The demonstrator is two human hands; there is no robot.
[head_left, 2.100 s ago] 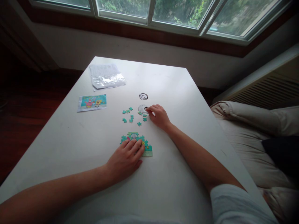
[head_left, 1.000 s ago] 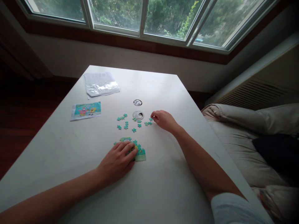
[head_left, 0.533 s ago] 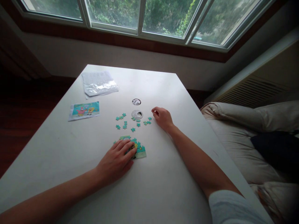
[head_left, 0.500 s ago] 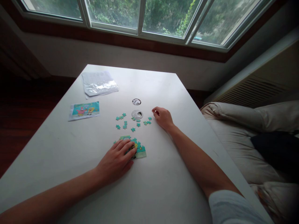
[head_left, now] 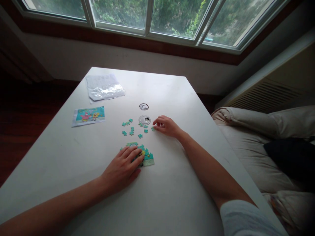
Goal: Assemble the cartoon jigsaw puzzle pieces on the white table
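My left hand (head_left: 125, 164) lies flat, fingers stretched out, on the partly joined jigsaw puzzle (head_left: 148, 159). It covers the puzzle's left and middle; green and yellow parts show past the fingers. Farther out on the table, my right hand (head_left: 167, 126) hovers low with curled fingers, thumb and forefinger apart. Its fingertips are at a small green puzzle piece (head_left: 153, 128); whether they touch it I cannot tell. Pieces beneath this hand are hidden. Several loose teal pieces lie to the left, among them a single puzzle piece (head_left: 140, 135) and a small cluster of pieces (head_left: 132, 131).
On the white table (head_left: 172, 196), a picture sheet with cartoon figures (head_left: 90, 116) lies at left. Behind it are papers in a clear plastic sleeve (head_left: 105, 88). Two round fittings, a far one (head_left: 144, 107) and a near one (head_left: 142, 119), sit in the tabletop. A beige couch (head_left: 251, 147) stands at right.
My right hand first moved right from the near round fitting, leaving pieces there. In the last half second it came back left and down over those pieces. My left hand stays on the puzzle.
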